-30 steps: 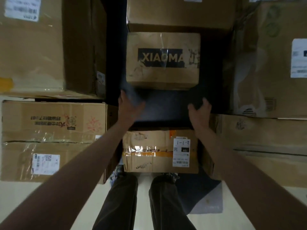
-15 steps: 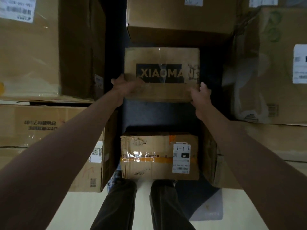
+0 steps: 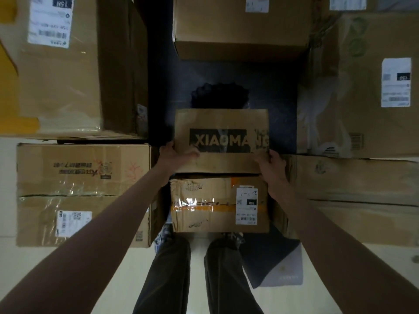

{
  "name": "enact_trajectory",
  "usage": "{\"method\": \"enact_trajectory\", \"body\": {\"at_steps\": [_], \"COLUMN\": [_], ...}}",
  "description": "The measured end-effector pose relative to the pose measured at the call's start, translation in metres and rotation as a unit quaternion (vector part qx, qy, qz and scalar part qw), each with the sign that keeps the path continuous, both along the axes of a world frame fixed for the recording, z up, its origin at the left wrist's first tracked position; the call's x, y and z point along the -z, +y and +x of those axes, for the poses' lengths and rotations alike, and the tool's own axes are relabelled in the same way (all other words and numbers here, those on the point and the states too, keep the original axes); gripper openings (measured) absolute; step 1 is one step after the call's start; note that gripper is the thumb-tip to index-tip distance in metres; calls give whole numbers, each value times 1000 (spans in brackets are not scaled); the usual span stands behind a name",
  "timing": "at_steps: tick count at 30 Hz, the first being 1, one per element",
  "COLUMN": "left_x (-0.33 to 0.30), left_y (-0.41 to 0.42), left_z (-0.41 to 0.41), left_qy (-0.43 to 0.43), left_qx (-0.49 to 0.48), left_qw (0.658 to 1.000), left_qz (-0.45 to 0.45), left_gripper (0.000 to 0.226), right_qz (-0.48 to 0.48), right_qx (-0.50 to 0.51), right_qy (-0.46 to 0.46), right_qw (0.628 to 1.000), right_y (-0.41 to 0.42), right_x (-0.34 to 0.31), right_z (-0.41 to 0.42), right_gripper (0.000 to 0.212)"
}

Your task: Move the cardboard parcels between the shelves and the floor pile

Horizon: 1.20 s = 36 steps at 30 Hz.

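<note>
Above the taped box point(image 3: 218, 203) at the near edge of the floor pile, the person holds the printed box point(image 3: 221, 140) with both hands. Left hand point(image 3: 175, 155) grips its near left corner, thumb over the top face, fingers wrapped round the side. Right hand point(image 3: 271, 163) grips the near right corner the same way; its fingers are curled onto the side, tips hidden. Both hands are closed on cardboard, neither is free.

The printed box sits level, its near edge over the far edge of the taped box. Whether it rests on that box or hangs just above cannot be told from this angle. Behind it lies a dark gap of floor point(image 3: 267, 91), then another box point(image 3: 240, 26) further back. Bigger boxes flank the slot: the left stack point(image 3: 84, 193) and the right stack point(image 3: 353, 196), both close to the hands.

Judgement on doing the step well:
- Keep the box level with equal pull from both hands; corner grips let it twist easily.
- Shift the fingers under the bottom edge if lifting higher; side pinch on slick taped cardboard may slip.
- Knuckles have little room beside the flanking stacks, so bring the box straight toward the body, not sideways.
- If stacking on the taped box, line up the near edges first, then lower it. That box looks crumpled at its left corner and could tip.
- The person's feet point(image 3: 231, 237) are right at the pile's near edge, so a dropped box would land on them.
</note>
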State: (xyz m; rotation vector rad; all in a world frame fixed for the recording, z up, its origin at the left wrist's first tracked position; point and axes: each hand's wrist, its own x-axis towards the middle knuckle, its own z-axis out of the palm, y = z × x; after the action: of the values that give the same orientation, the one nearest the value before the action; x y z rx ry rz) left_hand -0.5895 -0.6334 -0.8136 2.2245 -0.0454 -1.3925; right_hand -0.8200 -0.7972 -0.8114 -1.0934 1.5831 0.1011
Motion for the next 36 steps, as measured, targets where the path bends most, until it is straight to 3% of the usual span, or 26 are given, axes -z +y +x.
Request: {"method": "enact_trajectory", "body": {"at_steps": [7,12,21,31,33,36], "left_x": [9,8,5,-4,-19,-61], "left_y": [17,18,31,49,45,28], "left_z": [-26,-29,-29,-38,-38,-31], "left_qy": [-46,-58,-44,-20,-37,-100], "left_qx": [42,68,93,108,98,102], "left_qw": [998,995,993,991,994,986], "left_qz": [33,42,60,71,36,-89], "left_gripper": [111,106,111,119,109,62], "right_qz": [15,32,51,69,38,-43], "right_qx": [-69,-91,-134,-144,-152,-164], "right_qy": [28,35,42,78,82,47], "right_qw": [997,995,989,984,984,984], "right_y": [12,14,18,37,39,41], "right_x": [-3,-6,-12,-12,-22,-51], "right_z": [-8,-10,-11,-15,-2,38], "right_gripper": [70,79,73,80,82,67]}}
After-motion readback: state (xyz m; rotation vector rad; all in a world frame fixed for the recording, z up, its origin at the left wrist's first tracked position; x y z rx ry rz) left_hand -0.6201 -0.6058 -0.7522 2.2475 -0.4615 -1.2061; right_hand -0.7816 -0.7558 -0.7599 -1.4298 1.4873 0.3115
